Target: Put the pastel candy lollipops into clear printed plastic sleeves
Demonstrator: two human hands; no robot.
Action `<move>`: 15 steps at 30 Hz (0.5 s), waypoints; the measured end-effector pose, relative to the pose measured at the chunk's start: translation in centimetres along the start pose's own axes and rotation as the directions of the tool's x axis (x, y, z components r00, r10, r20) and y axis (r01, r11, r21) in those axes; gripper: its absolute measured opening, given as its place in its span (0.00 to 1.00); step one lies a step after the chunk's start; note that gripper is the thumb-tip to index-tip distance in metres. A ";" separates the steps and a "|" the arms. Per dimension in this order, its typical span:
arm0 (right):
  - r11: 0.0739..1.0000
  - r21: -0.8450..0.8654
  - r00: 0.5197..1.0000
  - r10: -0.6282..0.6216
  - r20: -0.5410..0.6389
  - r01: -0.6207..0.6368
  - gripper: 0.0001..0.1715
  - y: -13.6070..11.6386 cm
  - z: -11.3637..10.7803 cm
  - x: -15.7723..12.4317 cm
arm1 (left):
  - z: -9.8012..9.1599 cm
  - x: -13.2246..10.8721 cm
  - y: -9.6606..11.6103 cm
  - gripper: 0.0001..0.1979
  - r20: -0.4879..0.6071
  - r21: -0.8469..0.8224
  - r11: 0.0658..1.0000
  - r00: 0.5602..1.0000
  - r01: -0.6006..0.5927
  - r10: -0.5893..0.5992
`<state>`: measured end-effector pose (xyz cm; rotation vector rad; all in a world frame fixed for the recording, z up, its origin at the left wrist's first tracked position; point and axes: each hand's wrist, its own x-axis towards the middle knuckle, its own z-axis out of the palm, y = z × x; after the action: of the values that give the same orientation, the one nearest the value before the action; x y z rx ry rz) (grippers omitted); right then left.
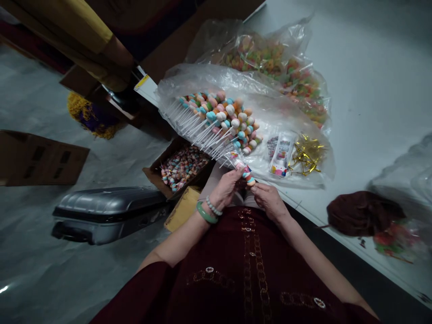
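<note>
In front of my lap, my left hand (230, 183) is closed around a marshmallow skewer (249, 176) in pink, blue, white and orange, partly inside a clear printed wrapper. My right hand (272, 200) pinches at its lower end; the exact grip is partly hidden. Just beyond lies a pile of marshmallow skewers (232, 114) on a clear plastic sheet (263, 92), white sticks pointing to the left. To the right of that pile are flat printed wrappers (281, 153) and a bunch of gold twist ties (308, 155).
Bags of colourful candy (270, 56) lie at the back. A carton of wrapped skewers (184, 164) stands left, beside a grey suitcase (111, 209) and another carton (43, 157). A dark cloth bag (362, 212) lies right on the white table (367, 90). Another person's sleeve (77, 36) shows upper left.
</note>
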<state>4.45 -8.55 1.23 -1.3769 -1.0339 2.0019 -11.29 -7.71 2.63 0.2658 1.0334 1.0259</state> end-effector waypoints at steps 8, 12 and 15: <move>0.997 0.021 0.997 0.080 -0.005 -0.080 0.26 -1.3 0.4 -0.7 | -0.4 0.2 3.4 0.19 -0.029 -0.080 0.992 0.995 -0.094 0.092; 0.999 -0.018 0.998 0.047 -0.047 -0.048 0.25 -1.2 0.0 -0.7 | 0.0 0.4 3.6 0.17 -0.125 -0.015 0.987 0.980 -0.157 0.154; 0.997 -0.071 0.999 0.012 -0.051 -0.015 0.23 -0.7 -0.5 -0.5 | 0.0 0.2 3.6 0.17 -0.169 0.037 0.980 0.965 -0.197 0.201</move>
<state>5.07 -8.33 2.00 -1.4676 -1.0860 1.9470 -13.38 -5.63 4.78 0.3059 1.1918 1.2370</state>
